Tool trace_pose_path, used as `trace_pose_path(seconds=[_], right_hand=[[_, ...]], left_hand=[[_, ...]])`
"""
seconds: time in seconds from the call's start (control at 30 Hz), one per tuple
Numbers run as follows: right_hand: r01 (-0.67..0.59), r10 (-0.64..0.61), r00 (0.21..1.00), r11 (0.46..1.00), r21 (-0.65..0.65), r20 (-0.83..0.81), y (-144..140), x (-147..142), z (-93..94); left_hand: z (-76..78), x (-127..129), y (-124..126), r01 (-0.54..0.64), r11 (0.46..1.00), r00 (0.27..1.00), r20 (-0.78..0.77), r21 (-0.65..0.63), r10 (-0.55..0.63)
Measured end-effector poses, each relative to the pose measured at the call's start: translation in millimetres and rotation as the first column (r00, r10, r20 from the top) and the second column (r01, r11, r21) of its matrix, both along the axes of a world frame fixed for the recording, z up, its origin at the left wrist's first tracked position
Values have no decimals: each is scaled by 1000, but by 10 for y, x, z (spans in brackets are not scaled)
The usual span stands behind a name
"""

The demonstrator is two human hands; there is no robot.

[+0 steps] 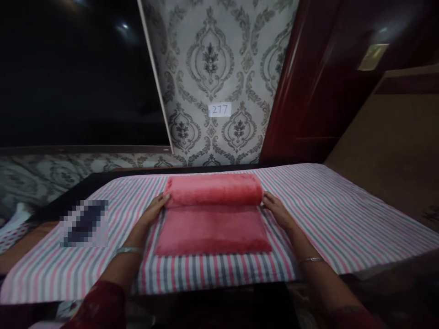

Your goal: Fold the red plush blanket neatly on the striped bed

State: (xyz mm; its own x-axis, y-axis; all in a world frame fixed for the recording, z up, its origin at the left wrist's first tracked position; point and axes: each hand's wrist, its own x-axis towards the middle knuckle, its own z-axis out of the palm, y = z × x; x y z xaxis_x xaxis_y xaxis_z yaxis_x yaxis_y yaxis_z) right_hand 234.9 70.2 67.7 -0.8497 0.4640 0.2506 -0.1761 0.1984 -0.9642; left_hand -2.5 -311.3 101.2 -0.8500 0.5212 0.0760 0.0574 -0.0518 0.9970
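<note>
A coral-pink plush cloth (213, 228) lies on a striped sheet (295, 192). Its far part is a thick roll or fold, while the near part is flat, with a fluffy front edge. At the left end of the roll, my left hand (158, 204) has its thumb on the plush and its fingers curled against the side. My right hand (274, 204) grips the opposite end, fingers bent round the edge. The undersides of both hands' grips are partly hidden.
The striped sheet covers a dark table (85, 183). A pixelated dark object (85, 224) lies on its left side. Behind stand a large black screen (75, 77), a patterned wall with a paper label (220, 109), and a dark red panel (302, 82). A brown board (394, 151) leans at right.
</note>
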Motion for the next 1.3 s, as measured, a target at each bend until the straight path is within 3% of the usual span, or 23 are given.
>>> trace_pose_path(seconds=[0.1,0.23,0.4,0.6,0.73,0.9,1.03,1.13,1.23,1.3], right_hand=[[50,-48,999,995,82,-25,-73,-74,-51],[112,-108,993,989,100,-41,-76,-132,-129],[269,-255,959,956,115,-125,8,-129,-76],[125,-118,991,986,112,-71,11,-243,42],[157,-141,984,974,162,-106,-7,-269,34],[286,-263,955,938,196,-138,-20,-334,163],[431,-371,895,862,266,-249,75,-580,372],[471,-416,879,832,293,-232,150,-832,375],[411,-412,909,868,280,-59,166,-1024,194],[385,-402,916,886,257,15,168,-1092,61]], left_hand=[[31,15,83,-74,996,997,-19,41,74],[65,22,159,-138,989,990,18,45,137],[120,42,152,-111,992,994,33,65,109],[123,64,130,-78,994,996,39,72,76],[78,46,96,-82,996,996,22,21,82],[132,-12,134,-180,981,971,-149,71,189],[254,-179,299,-252,957,907,-308,147,286],[250,-361,471,-363,932,891,-297,-8,344],[152,-504,613,-468,854,872,-274,-225,405],[91,-555,672,-476,834,874,-260,-279,411]])
